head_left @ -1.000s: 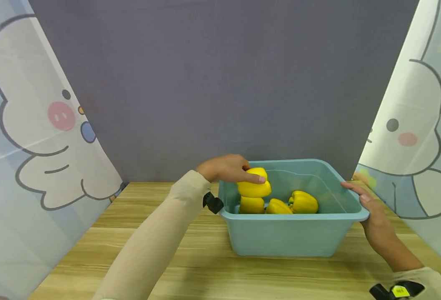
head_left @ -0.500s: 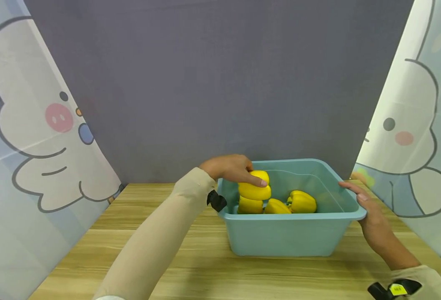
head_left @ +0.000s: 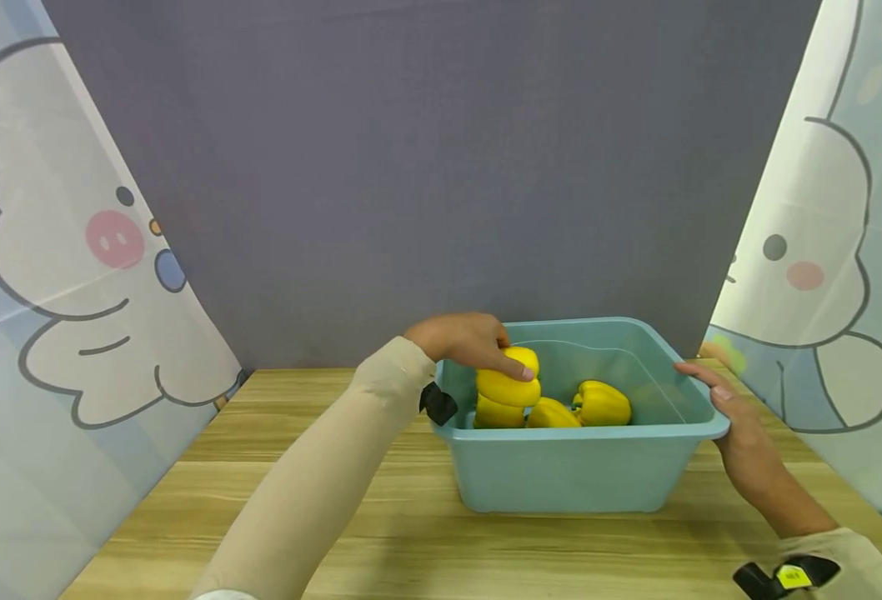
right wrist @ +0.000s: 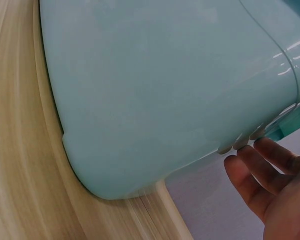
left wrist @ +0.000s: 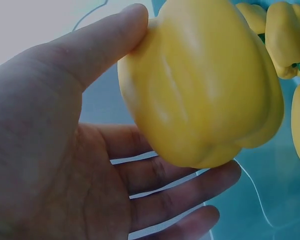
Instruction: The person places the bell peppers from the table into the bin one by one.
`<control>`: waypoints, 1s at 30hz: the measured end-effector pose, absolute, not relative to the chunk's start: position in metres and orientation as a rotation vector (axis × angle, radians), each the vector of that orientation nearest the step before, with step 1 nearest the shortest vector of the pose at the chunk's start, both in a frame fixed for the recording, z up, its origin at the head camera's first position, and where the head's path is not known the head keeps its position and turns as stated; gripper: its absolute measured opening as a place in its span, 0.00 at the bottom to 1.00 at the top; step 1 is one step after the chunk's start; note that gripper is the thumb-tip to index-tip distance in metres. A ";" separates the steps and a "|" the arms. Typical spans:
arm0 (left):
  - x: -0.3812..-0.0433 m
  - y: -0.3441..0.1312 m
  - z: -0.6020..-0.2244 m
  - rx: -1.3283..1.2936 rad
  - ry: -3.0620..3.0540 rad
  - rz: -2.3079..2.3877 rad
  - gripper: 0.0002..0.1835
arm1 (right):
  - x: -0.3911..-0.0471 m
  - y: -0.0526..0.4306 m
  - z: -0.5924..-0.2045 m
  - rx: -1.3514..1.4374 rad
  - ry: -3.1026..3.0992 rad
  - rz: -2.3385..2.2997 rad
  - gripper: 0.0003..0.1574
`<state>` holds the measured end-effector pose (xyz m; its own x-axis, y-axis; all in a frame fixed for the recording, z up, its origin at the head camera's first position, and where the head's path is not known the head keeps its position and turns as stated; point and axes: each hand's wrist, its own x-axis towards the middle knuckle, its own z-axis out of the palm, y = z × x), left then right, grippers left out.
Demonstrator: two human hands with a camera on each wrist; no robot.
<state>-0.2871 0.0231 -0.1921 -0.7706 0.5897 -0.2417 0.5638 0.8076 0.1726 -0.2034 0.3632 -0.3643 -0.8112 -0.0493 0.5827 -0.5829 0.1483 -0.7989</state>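
My left hand (head_left: 465, 342) grips a yellow bell pepper (head_left: 508, 379) over the left part of a pale blue-green plastic bin (head_left: 561, 471). In the left wrist view, the thumb presses one side of this bell pepper (left wrist: 199, 85) and the fingers reach beneath it. Under and beside it, more yellow bell peppers (head_left: 603, 404) lie in the bin. At the right side, my right hand (head_left: 744, 442) holds the bin's rim. The right wrist view has several fingertips (right wrist: 247, 150) against the bin's outer wall (right wrist: 154, 100); the thumb is hidden there.
The bin stands on a wood-grain table (head_left: 321, 500). A dark grey panel (head_left: 426, 167) rises behind it. Cartoon-printed curtains (head_left: 58, 250) hang at both sides. Each sleeve carries a black wrist device (head_left: 786, 577).
My left hand has lowered a little with the bell pepper and shifted slightly rightward relative to the bin. My right hand keeps its place on the rim. The whole head view has drifted slightly.
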 end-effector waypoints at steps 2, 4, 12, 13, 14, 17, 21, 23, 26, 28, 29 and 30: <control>-0.288 0.025 -0.193 0.878 2.714 0.112 0.35 | -0.203 0.363 -0.365 0.605 -2.010 1.701 0.31; -0.288 0.026 -0.194 0.869 2.721 0.094 0.37 | -0.203 0.363 -0.365 0.605 -2.007 1.701 0.31; -0.289 0.026 -0.195 0.867 2.753 0.126 0.33 | -0.204 0.361 -0.363 0.602 -1.992 1.725 0.30; -0.289 0.026 -0.195 0.875 2.750 0.129 0.33 | -0.204 0.361 -0.362 0.603 -1.992 1.725 0.30; -0.288 0.026 -0.194 0.885 2.745 0.128 0.33 | -0.204 0.361 -0.362 0.601 -1.993 1.722 0.30; -0.286 0.024 -0.193 0.931 2.720 0.140 0.32 | -0.203 0.361 -0.362 0.604 -2.001 1.710 0.31; -0.283 0.014 -0.191 0.964 2.701 0.245 0.30 | -0.204 0.360 -0.362 0.607 -2.002 1.717 0.30; -0.281 0.007 -0.189 0.955 2.701 0.308 0.29 | -0.204 0.360 -0.362 0.610 -2.004 1.718 0.30; -0.278 -0.003 -0.188 0.946 2.703 0.365 0.28 | -0.205 0.360 -0.362 0.606 -1.998 1.726 0.30; -0.277 -0.009 -0.187 0.943 2.706 0.379 0.28 | -0.205 0.360 -0.363 0.600 -1.994 1.730 0.30; -0.276 -0.012 -0.188 0.944 2.705 0.388 0.28 | -0.205 0.360 -0.363 0.598 -1.991 1.735 0.30; -0.275 -0.014 -0.188 0.944 2.704 0.395 0.28 | -0.204 0.361 -0.363 0.596 -1.987 1.743 0.30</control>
<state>-0.2754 -0.0141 -0.1882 -0.7592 0.6348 -0.1439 0.5672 0.7536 0.3323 -0.2045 0.3607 -0.3631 -0.8159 -0.0383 0.5769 -0.5769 0.1180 -0.8082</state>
